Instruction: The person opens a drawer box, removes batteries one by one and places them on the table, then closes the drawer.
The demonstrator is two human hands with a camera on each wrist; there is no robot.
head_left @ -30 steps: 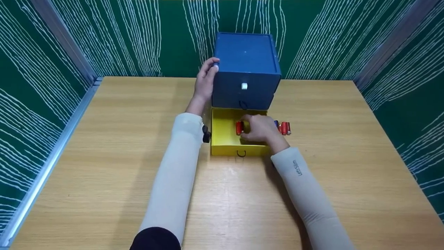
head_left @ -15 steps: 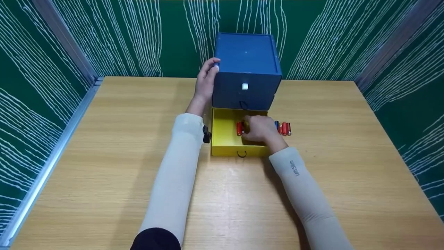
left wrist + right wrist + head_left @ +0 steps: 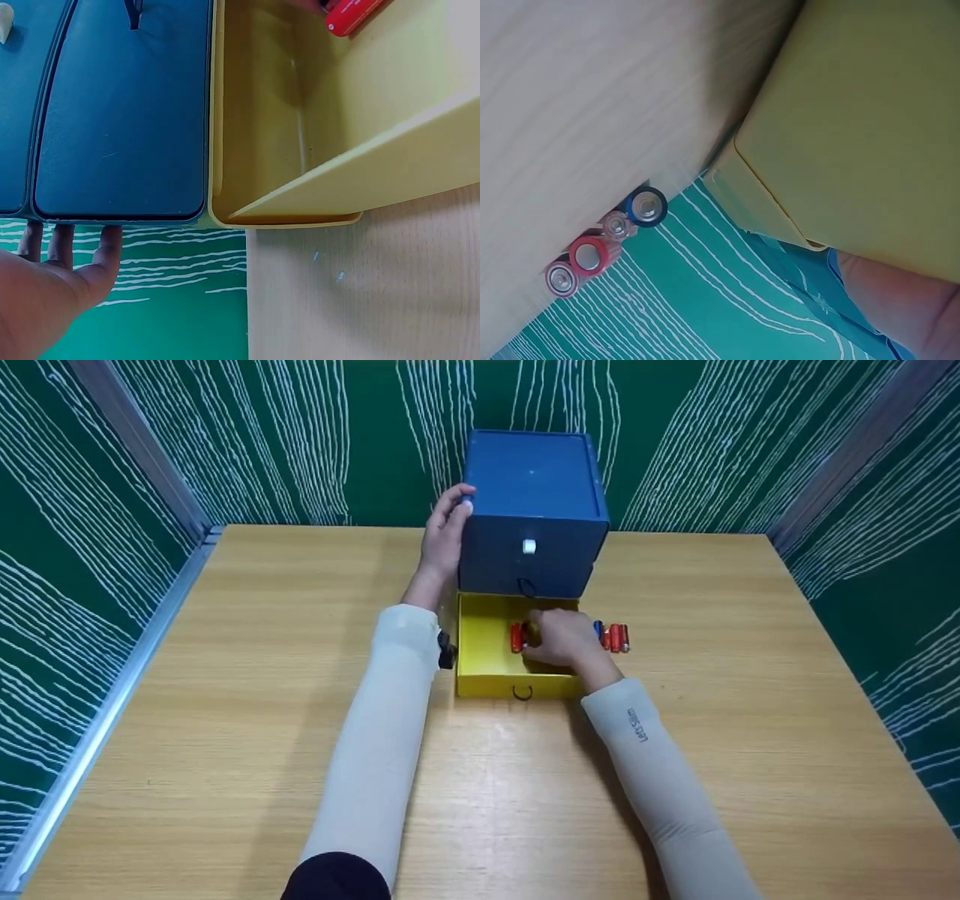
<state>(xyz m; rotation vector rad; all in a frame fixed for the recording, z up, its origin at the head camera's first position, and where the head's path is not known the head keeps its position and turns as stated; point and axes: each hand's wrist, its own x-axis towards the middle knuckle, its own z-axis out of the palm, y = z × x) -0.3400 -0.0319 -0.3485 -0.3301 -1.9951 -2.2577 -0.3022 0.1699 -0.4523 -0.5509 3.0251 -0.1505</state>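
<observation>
The left hand (image 3: pixel 444 536) rests against the left side of a blue drawer cabinet (image 3: pixel 536 472), its fingertips on the side wall in the left wrist view. Below, a yellow drawer (image 3: pixel 484 684) stands pulled out. Reaching into it over the right side, the right hand (image 3: pixel 566 636) has curled fingers and thumb at the ends of a battery that is mostly hidden. Beside that one, a red battery (image 3: pixel 516 637) lies in the drawer, also partly visible as a red battery (image 3: pixel 352 11) in the left wrist view.
Several batteries stand in a row to the right of the drawer, among them a blue battery (image 3: pixel 646 206) and a red battery (image 3: pixel 591 256). The upper drawer has a white knob (image 3: pixel 529 547). A green wall (image 3: pixel 390 450) with white lines closes off the wooden table (image 3: pixel 300 660).
The right hand has shifted slightly and its fingers have drawn in a little closer inside the drawer. The left hand and the cabinet stay as they were.
</observation>
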